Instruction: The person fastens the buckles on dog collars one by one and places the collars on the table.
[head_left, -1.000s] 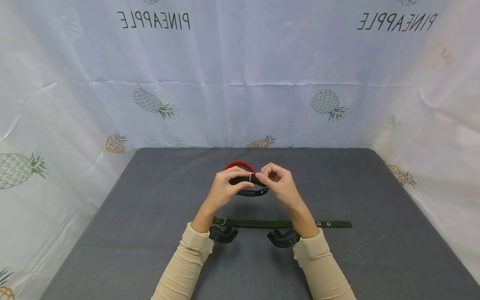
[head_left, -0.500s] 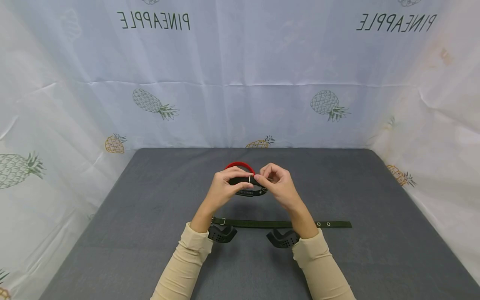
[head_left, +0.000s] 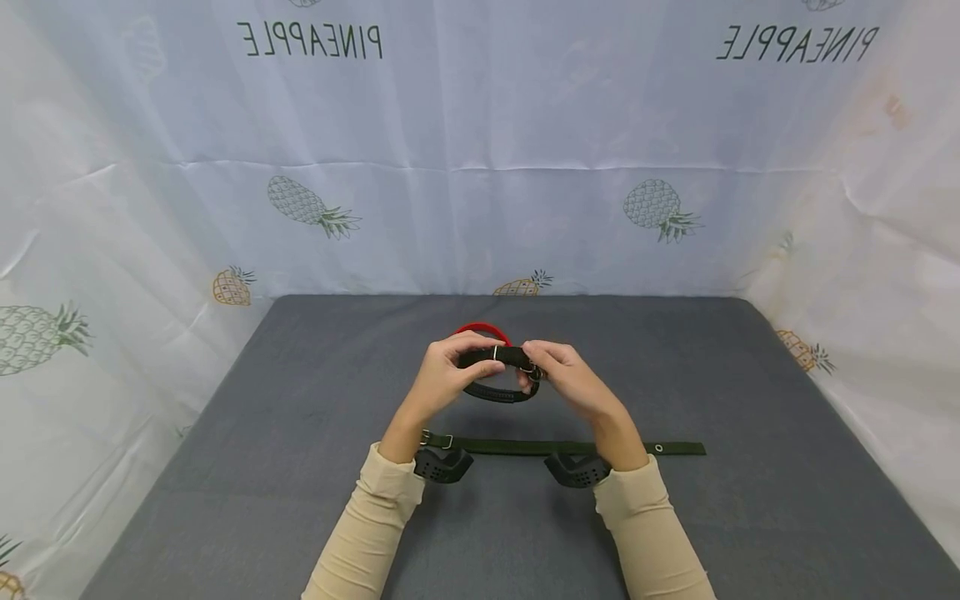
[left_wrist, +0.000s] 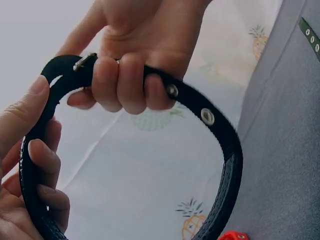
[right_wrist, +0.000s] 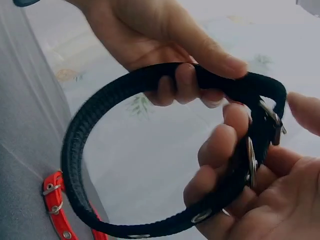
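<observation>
A black collar (head_left: 512,356), bent into a loop, is raised above the table between both hands. My left hand (head_left: 442,371) pinches the strap on the left, thumb on the outside and fingers inside the loop. Fingers of my right hand (head_left: 573,379) curl through the loop beside the metal buckle (right_wrist: 272,122). In the right wrist view, the strap passes through the buckle, and its bend lies by the right thumb. A D-shaped ring (right_wrist: 251,162) sits beneath the buckle. Metal eyelets (left_wrist: 207,116) show along the far side of the loop.
Behind the hands lies a red collar (head_left: 483,326) on the grey table (head_left: 300,467), partly hidden. A green collar (head_left: 517,447) with a buckle and eyelets stretches straight across nearer the body, under the forearms. Pineapple-print curtains (head_left: 480,225) surround the table.
My right hand has shifted right and turned along the strap, its fingers now lower inside the loop. More of the black strap and its metal parts show. The left hand stays nearly in place.
</observation>
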